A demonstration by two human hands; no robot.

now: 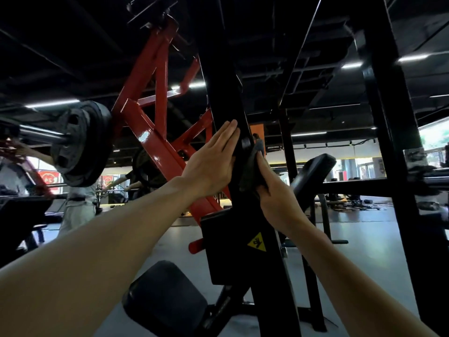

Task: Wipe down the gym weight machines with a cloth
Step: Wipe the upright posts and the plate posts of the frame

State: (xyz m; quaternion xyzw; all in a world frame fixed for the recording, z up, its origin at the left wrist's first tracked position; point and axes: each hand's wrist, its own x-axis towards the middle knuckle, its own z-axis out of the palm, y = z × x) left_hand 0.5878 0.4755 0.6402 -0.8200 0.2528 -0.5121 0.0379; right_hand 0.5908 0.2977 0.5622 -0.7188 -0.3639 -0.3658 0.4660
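Straight and pressed together, the fingers of my left hand lay flat against the black upright post, I judge to steady me. Around the dark cloth, my right hand curled, pinning it to the post's other face beside a round knob, well above the yellow warning sticker.

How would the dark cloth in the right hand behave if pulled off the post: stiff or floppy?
Probably floppy: the dark cloth bends around the black post edge under the right hand. Likely light, since it is held with the fingers alone. It would likely droop once lifted clear.
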